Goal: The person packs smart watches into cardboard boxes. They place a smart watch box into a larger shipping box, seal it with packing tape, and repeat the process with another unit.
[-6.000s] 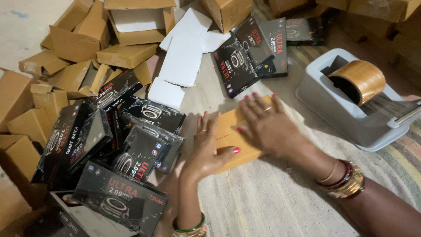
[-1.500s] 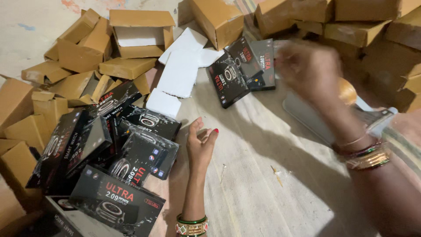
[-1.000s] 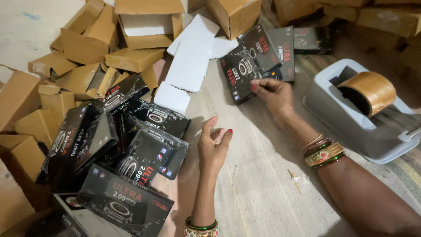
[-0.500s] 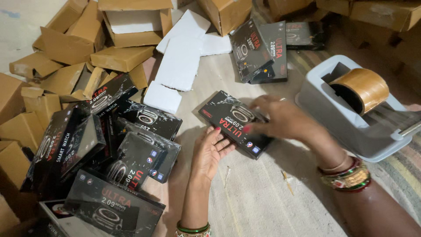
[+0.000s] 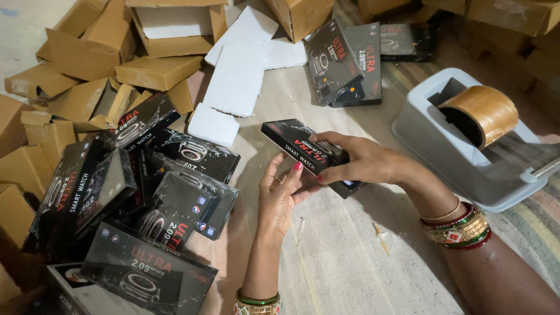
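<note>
A black printed product box (image 5: 291, 141) is held tilted above the floor between both of my hands. My right hand (image 5: 361, 163) grips it from above, fingers wrapped over its near end. My left hand (image 5: 281, 195) is under it, palm up, fingertips touching the box's underside. To the left, a heap of several matching black boxes (image 5: 146, 198) lies on the floor. Two more black boxes (image 5: 347, 61) lie farther back, beyond my hands.
A grey tape dispenser (image 5: 461, 157) with a brown tape roll (image 5: 481, 114) stands at the right. White foam slabs (image 5: 239, 76) lie at the top middle. Several brown cardboard cartons (image 5: 87, 64) are scattered at the left and along the top. A woven mat (image 5: 344, 262) covers the floor.
My right hand reached to the far black boxes, took one and brought it back toward me. My left hand has come up under it, and the box is now lifted between both hands.
</note>
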